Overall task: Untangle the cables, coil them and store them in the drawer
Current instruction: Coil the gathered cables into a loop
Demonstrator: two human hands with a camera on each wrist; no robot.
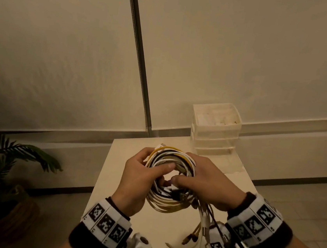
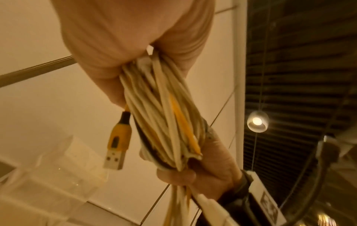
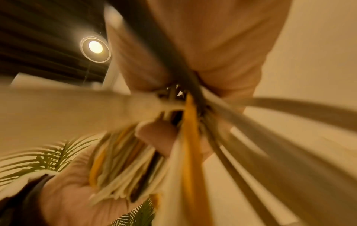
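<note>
Loose cable ends (image 1: 200, 228) hang below right wrist. Left hand (image 1: 136, 179) and right hand (image 1: 210, 185) each grip opposite side of cable coil (image 1: 171, 163), held above tabletop (image 1: 122, 154). Drawer unit (image 1: 216, 129) at far right corner.

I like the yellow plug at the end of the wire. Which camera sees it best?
The left wrist view: the yellow USB plug hangs sharp and close beside the cable coil. The head view shows the coil from above, but this plug cannot be picked out. The right wrist view is too blurred.
</note>
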